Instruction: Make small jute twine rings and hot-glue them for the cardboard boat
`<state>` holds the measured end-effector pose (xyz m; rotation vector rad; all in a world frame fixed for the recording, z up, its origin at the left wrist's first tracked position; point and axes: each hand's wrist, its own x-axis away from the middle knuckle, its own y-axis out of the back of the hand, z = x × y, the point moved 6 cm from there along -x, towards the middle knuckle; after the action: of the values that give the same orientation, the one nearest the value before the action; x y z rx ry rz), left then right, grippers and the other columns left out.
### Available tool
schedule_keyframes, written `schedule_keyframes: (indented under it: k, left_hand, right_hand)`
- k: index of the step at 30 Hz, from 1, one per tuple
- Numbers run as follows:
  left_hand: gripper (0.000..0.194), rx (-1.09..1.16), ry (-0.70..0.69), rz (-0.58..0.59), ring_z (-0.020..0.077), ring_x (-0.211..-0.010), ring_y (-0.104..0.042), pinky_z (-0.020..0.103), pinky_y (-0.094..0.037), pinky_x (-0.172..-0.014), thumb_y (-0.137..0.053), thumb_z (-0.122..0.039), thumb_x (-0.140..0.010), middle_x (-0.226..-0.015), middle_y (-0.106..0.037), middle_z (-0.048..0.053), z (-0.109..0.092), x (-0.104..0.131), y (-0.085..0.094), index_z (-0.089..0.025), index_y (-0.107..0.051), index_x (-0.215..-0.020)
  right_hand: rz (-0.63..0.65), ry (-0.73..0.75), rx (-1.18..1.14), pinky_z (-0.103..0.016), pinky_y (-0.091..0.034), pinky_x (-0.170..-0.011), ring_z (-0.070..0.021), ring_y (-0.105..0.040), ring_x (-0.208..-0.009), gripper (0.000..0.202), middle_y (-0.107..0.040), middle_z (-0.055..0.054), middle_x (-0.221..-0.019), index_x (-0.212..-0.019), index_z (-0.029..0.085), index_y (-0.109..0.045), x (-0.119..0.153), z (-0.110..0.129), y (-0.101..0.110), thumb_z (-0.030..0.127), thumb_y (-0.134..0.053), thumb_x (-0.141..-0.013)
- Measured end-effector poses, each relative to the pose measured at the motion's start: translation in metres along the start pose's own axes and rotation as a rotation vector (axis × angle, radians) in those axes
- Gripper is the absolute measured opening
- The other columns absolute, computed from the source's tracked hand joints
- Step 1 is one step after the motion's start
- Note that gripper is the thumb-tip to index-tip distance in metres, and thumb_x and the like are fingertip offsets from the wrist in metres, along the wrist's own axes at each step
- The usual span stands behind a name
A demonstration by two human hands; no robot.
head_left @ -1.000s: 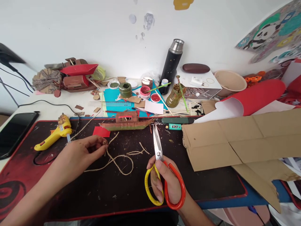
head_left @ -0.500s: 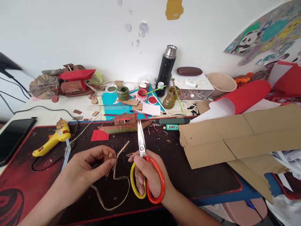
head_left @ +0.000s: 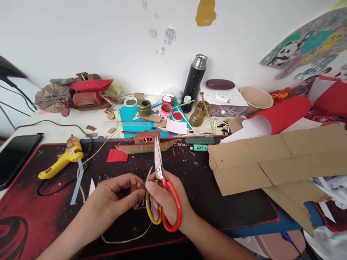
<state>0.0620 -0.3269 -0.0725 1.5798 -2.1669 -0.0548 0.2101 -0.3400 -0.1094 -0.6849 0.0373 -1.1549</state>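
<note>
- The phone (head_left: 18,157) lies at the far left, beside the mat's edge and clear of both hands.
- The yellow glue gun (head_left: 63,160) lies on the mat (head_left: 211,209), limiting room left of the left hand.
- The left hand (head_left: 114,202) pinches the string (head_left: 127,241) near one end, probably to steady it; a loop droops close to the mat's front edge.
- The model boat (head_left: 143,148) rests behind the hands, near the mat's back edge.
- The right hand (head_left: 169,198) grips the scissors (head_left: 158,170) by their handles, blades nearly together, pointing away, seemingly to keep the tips off the fingers.
- Bare mat leaves space rightward, up to the cardboard (head_left: 241,169).
</note>
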Motion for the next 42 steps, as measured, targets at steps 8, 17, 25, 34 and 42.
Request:
schedule_keyframes:
  k: [8,17,25,34,42]
  left_hand:
    - [0.027,0.267,0.071,-0.068,0.0151,-0.061,-0.061,0.024,-0.051,-0.058,-0.096,-0.046,-0.075,-0.073,-0.078,0.004,0.021,-0.008,0.008,-0.022,-0.085,-0.075]
    - [0.045,0.434,0.236,-0.017,0.0113,-0.057,-0.052,0.020,-0.042,-0.054,-0.107,-0.058,-0.058,-0.063,-0.074,0.004,0.031,-0.012,0.003,-0.020,-0.086,-0.064]
    - [0.053,0.578,0.309,0.117,0.0081,-0.054,-0.049,0.018,-0.040,-0.052,-0.109,-0.065,-0.054,-0.064,-0.074,0.004,0.031,-0.010,-0.008,-0.019,-0.085,-0.064]
    - [0.050,0.566,0.307,0.098,0.0072,-0.051,-0.051,0.017,-0.041,-0.050,-0.111,-0.062,-0.052,-0.060,-0.072,0.002,0.029,-0.011,-0.008,-0.021,-0.087,-0.065]
    - [0.046,0.487,0.241,0.118,0.0104,-0.055,-0.054,0.019,-0.043,-0.054,-0.108,-0.063,-0.058,-0.061,-0.076,0.005,0.030,-0.016,-0.007,-0.022,-0.089,-0.066]
  right_hand:
    - [0.109,-0.083,-0.029,-0.018,-0.041,-0.036,-0.0085,-0.046,-0.033,0.058,-0.053,0.012,-0.047,-0.096,0.021,-0.059,0.004,-0.005,0.002,0.071,-0.087,-0.088]
    - [0.210,-0.153,0.038,-0.017,-0.041,-0.035,-0.0095,-0.049,-0.034,0.045,-0.055,0.011,-0.046,-0.094,0.021,-0.061,0.009,-0.007,-0.004,0.054,-0.091,-0.088]
    - [0.249,-0.184,0.055,-0.017,-0.041,-0.036,-0.0093,-0.049,-0.034,0.047,-0.056,0.010,-0.046,-0.096,0.018,-0.065,0.010,-0.010,-0.001,0.058,-0.089,-0.090]
    - [0.212,-0.231,-0.043,-0.018,-0.042,-0.036,-0.0079,-0.046,-0.032,0.053,-0.051,0.013,-0.046,-0.092,0.020,-0.061,0.010,-0.011,0.001,0.060,-0.094,-0.084]
    - [0.268,-0.261,-0.096,-0.019,-0.040,-0.036,-0.0073,-0.045,-0.031,0.050,-0.051,0.014,-0.048,-0.096,0.017,-0.065,0.011,-0.012,0.000,0.057,-0.093,-0.087]
